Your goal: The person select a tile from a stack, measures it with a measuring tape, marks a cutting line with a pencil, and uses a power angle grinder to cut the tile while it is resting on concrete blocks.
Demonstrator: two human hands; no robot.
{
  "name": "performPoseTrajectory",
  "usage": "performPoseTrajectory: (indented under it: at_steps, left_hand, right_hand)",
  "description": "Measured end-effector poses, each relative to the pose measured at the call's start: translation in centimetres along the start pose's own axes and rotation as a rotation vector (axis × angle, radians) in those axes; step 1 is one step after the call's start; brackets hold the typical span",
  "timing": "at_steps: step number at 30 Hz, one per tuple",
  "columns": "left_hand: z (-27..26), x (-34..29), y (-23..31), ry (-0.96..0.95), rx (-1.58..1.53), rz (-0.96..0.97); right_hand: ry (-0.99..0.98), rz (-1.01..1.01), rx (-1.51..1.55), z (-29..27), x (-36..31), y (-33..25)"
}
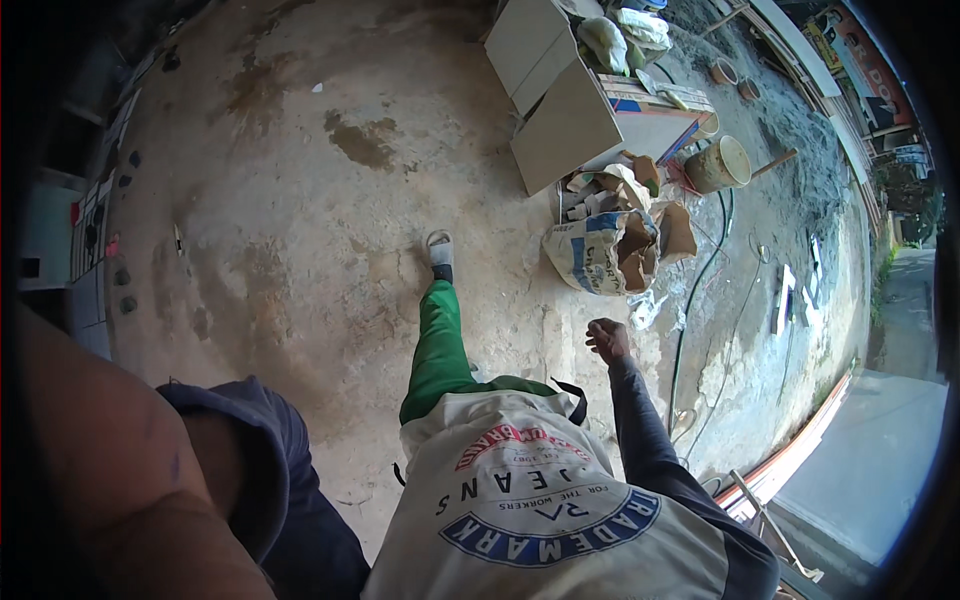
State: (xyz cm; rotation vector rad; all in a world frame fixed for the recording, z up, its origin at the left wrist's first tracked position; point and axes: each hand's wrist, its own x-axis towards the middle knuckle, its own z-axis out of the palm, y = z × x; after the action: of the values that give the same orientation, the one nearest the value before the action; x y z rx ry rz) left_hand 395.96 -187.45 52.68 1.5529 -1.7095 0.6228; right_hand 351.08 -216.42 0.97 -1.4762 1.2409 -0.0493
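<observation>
At 8 o'clock, the bare left arm (120, 470) looms close to the lens; its hand lies beyond the frame, so its grip cannot be told. Just left of centre, a sandalled foot (439, 245) stands on stained concrete at 11 o'clock. A pale, blue-printed sack (588, 252), filled with torn brown paper, sits at 2 o'clock. Between 3 and 4 o'clock, near it but apart, hangs the right hand (607, 340), fingers loosely curled and partly spread, grasping nothing visible. A dark hose (684, 335) runs past at 3 o'clock; a dirty bucket (718, 165) tilts farther out at 2 o'clock.
</observation>
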Motion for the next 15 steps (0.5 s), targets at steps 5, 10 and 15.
performPoseTrajectory:
  at_steps: [5,10,15]
  left_hand:
    - [9.6,7.3,-16.4,0.094,-0.217,-0.098]
    - [29.7,9.4,-29.0,-0.206,-0.642,-0.833]
    - [48.4,2.9,-34.9,-0.802,-0.837,-0.981]
  right_hand:
    - [0.299,0.669,-0.223,-1.7,-1.7,9.6]
    - [0.399,0.834,0.305,3.5,-2.5,1.0]
    - [0.393,0.404,0.022,4.2,9.6,-7.9]
